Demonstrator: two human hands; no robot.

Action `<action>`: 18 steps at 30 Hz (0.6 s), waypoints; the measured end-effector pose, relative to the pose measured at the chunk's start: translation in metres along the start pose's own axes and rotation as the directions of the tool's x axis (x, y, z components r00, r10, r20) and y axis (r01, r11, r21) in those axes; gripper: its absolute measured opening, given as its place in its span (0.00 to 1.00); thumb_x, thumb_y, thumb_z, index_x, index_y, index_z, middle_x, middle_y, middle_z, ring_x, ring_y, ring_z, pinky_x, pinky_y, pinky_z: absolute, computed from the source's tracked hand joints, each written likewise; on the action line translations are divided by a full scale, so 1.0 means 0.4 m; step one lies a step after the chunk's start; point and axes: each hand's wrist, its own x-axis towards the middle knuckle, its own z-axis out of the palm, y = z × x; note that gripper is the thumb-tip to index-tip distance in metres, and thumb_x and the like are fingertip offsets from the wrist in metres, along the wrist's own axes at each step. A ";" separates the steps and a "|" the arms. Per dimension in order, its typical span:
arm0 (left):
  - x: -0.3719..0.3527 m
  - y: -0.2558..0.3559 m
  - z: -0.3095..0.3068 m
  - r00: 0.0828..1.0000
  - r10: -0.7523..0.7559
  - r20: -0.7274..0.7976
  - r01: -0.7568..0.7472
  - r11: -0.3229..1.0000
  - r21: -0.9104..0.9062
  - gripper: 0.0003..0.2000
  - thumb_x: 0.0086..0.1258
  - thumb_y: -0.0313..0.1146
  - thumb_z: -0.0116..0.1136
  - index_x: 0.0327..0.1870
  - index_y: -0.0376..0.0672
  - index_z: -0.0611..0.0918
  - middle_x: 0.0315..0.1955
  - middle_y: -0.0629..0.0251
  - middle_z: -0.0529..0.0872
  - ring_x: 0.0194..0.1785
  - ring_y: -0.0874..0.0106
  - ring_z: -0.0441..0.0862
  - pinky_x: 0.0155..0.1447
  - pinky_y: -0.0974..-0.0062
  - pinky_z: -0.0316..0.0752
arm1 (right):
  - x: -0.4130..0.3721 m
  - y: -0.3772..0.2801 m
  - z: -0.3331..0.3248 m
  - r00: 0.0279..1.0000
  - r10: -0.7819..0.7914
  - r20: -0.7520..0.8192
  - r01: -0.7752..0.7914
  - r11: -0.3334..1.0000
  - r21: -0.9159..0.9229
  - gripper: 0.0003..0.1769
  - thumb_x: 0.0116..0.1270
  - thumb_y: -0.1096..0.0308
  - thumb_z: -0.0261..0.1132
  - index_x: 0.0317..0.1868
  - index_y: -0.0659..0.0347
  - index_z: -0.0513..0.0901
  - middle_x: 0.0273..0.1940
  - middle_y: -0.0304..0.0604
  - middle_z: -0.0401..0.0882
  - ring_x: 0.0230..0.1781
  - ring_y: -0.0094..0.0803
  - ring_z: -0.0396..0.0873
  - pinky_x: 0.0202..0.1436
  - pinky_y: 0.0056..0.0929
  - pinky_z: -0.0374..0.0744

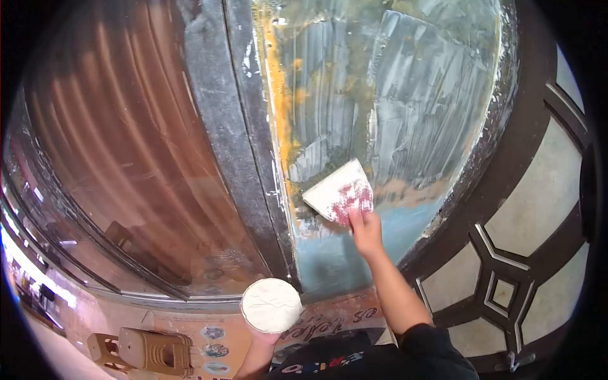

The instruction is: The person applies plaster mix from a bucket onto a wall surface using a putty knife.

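Observation:
My right hand (367, 233) is closed on a wide putty knife (339, 193), its blade smeared white over red. The blade lies against or very close to the wall panel (411, 95), which carries streaky whitish filler over green, with a bare blue band (335, 259) below. Low in front of my body, my left hand (265, 335) supports a round tub of white putty (271, 305) from beneath. Most of the fingers under the tub are hidden.
A dark grey frame post (237, 126) borders the panel on the left, beside glass with a brown curtain (120, 158). To the right stands a dark door with pale panels (481, 329). Stacked brown plastic chairs (155, 351) and a lettered banner (323, 326) are low down.

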 end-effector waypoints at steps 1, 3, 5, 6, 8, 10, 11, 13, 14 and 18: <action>0.002 -0.004 -0.001 1.000 -0.008 -0.002 0.008 1.000 0.006 0.34 0.78 0.62 0.38 0.75 0.48 0.68 0.73 0.53 0.71 0.74 0.45 0.68 0.74 0.28 0.59 | 0.034 -0.015 0.019 1.000 0.004 -0.010 -0.004 1.000 0.003 0.18 0.78 0.59 0.63 0.33 0.65 0.85 0.25 0.31 0.78 0.27 0.15 0.68 0.29 0.25 0.68; 0.015 -0.015 -0.011 1.000 0.002 -0.005 -0.002 0.999 0.053 0.33 0.78 0.62 0.39 0.75 0.49 0.68 0.73 0.54 0.71 0.74 0.45 0.68 0.73 0.25 0.58 | 0.081 -0.016 0.060 0.977 -0.119 -0.178 0.159 0.960 0.231 0.20 0.78 0.57 0.63 0.32 0.65 0.84 0.24 0.32 0.77 0.28 0.16 0.69 0.30 0.26 0.69; 0.025 -0.017 -0.042 0.999 -0.054 0.005 0.054 0.998 -0.018 0.34 0.77 0.63 0.40 0.75 0.50 0.68 0.73 0.54 0.70 0.74 0.44 0.68 0.71 0.23 0.59 | 0.069 0.087 0.043 0.982 -0.087 -0.170 0.109 0.986 0.124 0.19 0.79 0.57 0.61 0.36 0.66 0.84 0.30 0.34 0.82 0.30 0.18 0.74 0.35 0.25 0.72; 0.028 -0.020 -0.041 0.999 -0.044 0.026 0.043 0.999 0.027 0.35 0.77 0.64 0.38 0.75 0.49 0.69 0.73 0.53 0.70 0.74 0.44 0.68 0.74 0.29 0.60 | 0.057 0.143 0.033 0.986 -0.057 -0.157 0.060 0.998 0.016 0.19 0.81 0.57 0.60 0.40 0.67 0.85 0.36 0.37 0.87 0.33 0.20 0.78 0.40 0.24 0.76; 0.016 -0.039 0.020 0.996 -0.015 0.082 0.006 0.995 0.104 0.35 0.77 0.64 0.38 0.76 0.49 0.69 0.74 0.53 0.70 0.74 0.45 0.68 0.76 0.35 0.61 | -0.001 0.227 0.005 0.997 0.081 -0.009 -0.081 0.997 -0.001 0.19 0.81 0.56 0.60 0.43 0.66 0.85 0.36 0.35 0.86 0.32 0.19 0.77 0.38 0.23 0.75; 0.004 -0.051 0.013 0.997 0.028 0.074 -0.035 0.995 0.096 0.36 0.76 0.64 0.38 0.76 0.49 0.69 0.74 0.53 0.70 0.75 0.45 0.68 0.76 0.34 0.61 | -0.083 0.235 -0.022 0.990 0.090 0.105 -0.095 0.994 0.046 0.18 0.81 0.59 0.59 0.38 0.65 0.84 0.31 0.33 0.82 0.30 0.17 0.72 0.30 0.26 0.72; 0.001 -0.056 0.006 0.996 0.061 0.068 -0.067 0.993 0.092 0.36 0.76 0.65 0.39 0.76 0.49 0.69 0.74 0.53 0.70 0.75 0.45 0.68 0.76 0.34 0.61 | -0.106 0.218 -0.031 0.989 0.081 0.121 -0.088 0.995 0.050 0.18 0.81 0.59 0.59 0.38 0.65 0.84 0.31 0.33 0.82 0.30 0.17 0.72 0.30 0.26 0.72; -0.013 -0.064 -0.010 0.999 0.030 0.043 -0.026 0.996 -0.079 0.37 0.74 0.66 0.40 0.76 0.50 0.69 0.74 0.53 0.70 0.75 0.44 0.67 0.75 0.32 0.60 | -0.138 0.185 -0.057 0.925 0.268 0.268 -0.340 0.899 0.277 0.17 0.81 0.57 0.58 0.41 0.62 0.84 0.31 0.32 0.81 0.28 0.17 0.73 0.29 0.24 0.72; -0.021 -0.074 -0.002 0.999 0.031 0.043 -0.025 0.991 -0.128 0.37 0.74 0.66 0.40 0.76 0.50 0.69 0.74 0.53 0.70 0.75 0.44 0.67 0.75 0.31 0.60 | -0.139 0.183 -0.077 0.922 0.266 0.282 -0.344 0.897 0.277 0.17 0.81 0.57 0.58 0.41 0.62 0.84 0.31 0.32 0.81 0.28 0.17 0.73 0.29 0.24 0.72; -0.029 -0.119 0.033 0.996 0.076 0.052 -0.075 0.997 -0.025 0.38 0.72 0.67 0.42 0.75 0.50 0.70 0.74 0.53 0.70 0.75 0.44 0.67 0.75 0.30 0.60 | -0.138 0.164 -0.143 0.881 0.258 0.396 -0.329 0.936 0.122 0.21 0.82 0.52 0.55 0.44 0.62 0.84 0.29 0.34 0.82 0.24 0.18 0.75 0.27 0.20 0.70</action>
